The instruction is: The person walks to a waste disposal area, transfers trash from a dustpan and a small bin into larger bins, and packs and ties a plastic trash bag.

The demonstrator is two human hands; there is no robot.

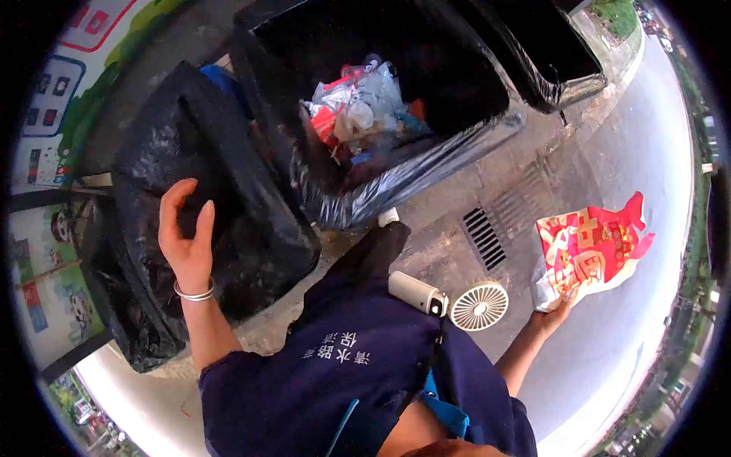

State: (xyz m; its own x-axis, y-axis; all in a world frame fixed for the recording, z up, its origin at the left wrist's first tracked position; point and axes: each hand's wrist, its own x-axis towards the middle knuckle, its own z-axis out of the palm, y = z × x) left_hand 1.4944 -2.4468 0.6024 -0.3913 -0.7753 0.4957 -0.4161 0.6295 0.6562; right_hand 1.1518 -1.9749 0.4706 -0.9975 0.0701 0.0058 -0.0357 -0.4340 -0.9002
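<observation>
Red bag (594, 247) slants lengthwise up-right.

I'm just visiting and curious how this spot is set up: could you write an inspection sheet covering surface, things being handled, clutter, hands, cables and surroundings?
Surface: grey pavement with a drain grate.
Job's things: red-and-white bag, held out to the right; open black-lined bin ahead.
Clutter: mixed rubbish inside that bin; small fan at the wearer's front.
Grippers: bare hands; left hand open, black plastic behind it, contact unclear; right hand grips the bag.
Cables: nothing seen.
Surroundings: road right, illustrated board left.
</observation>
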